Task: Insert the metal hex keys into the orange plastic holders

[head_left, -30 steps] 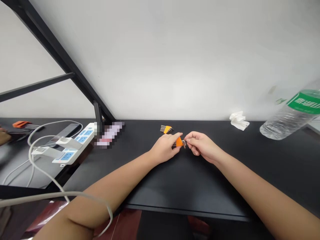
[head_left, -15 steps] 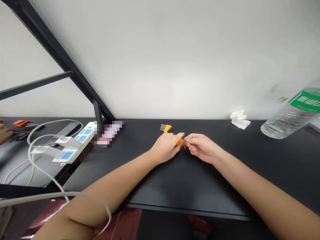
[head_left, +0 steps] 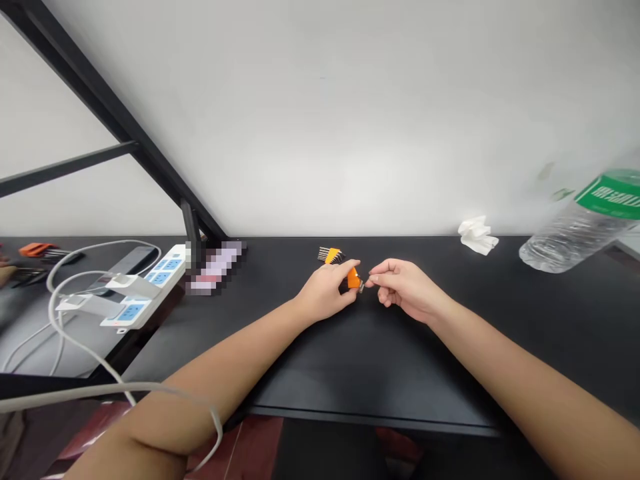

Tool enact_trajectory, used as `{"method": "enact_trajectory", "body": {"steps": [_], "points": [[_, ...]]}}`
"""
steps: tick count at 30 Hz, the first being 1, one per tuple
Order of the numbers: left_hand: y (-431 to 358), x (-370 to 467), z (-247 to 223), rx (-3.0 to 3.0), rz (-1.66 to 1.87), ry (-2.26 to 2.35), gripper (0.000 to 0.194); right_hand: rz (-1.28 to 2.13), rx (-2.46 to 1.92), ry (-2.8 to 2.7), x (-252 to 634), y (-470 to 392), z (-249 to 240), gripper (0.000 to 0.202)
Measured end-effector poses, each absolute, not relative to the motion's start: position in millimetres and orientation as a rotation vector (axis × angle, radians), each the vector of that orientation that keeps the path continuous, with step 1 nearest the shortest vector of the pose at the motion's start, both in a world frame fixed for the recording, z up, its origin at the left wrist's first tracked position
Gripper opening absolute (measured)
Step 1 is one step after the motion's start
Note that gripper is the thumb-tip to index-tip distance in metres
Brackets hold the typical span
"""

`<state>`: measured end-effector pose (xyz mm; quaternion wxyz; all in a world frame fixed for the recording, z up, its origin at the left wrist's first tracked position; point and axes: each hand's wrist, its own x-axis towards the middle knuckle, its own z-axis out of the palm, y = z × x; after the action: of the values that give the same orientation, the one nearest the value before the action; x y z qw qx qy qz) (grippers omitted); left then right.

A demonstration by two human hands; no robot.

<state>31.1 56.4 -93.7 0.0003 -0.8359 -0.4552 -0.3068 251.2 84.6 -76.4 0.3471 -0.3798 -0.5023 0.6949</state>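
My left hand [head_left: 327,291] is closed around an orange hex key holder [head_left: 354,279], thumb below and fingers above. Short metal key ends [head_left: 361,288] stick out of its right side. Just right of these, my right hand [head_left: 400,287] has thumb and forefinger pinched together, the other fingers curled. Its fingertips are very close to the metal ends; whether a small piece sits in the pinch I cannot tell. Behind my left hand, a second orange holder with several hex keys [head_left: 332,255] lies on the black table [head_left: 390,373].
A white power strip [head_left: 167,279] with plugs and cables stands at left, by a black metal frame [head_left: 100,87]. Crumpled tissue [head_left: 477,235] and a clear bottle [head_left: 565,240] are at right. Another person's hand [head_left: 6,275] shows at far left, near orange-handled tools [head_left: 36,249].
My right fingers have drawn slightly back from the metal ends. The holder in my left hand has turned and shows more of its orange side. The view has shifted slightly.
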Motion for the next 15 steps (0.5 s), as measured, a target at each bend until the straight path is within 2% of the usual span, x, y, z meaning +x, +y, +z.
{"method": "enact_trajectory", "body": {"steps": [6,11,15], "points": [[55.7,30.1,-92.0,-2.642,-0.912,-1.525,0.062,1.884,-0.942,-1.199,254.3,85.7,-76.8,0.027],[56.2,28.7,-94.6,-2.651,-0.924,-1.519,0.054,1.888,-0.955,-1.189,254.3,83.1,-72.6,0.026],[57.0,27.6,-96.6,-2.647,-0.974,-1.478,0.041,1.879,-0.929,-1.221,253.1,80.7,-71.9,0.030]]}}
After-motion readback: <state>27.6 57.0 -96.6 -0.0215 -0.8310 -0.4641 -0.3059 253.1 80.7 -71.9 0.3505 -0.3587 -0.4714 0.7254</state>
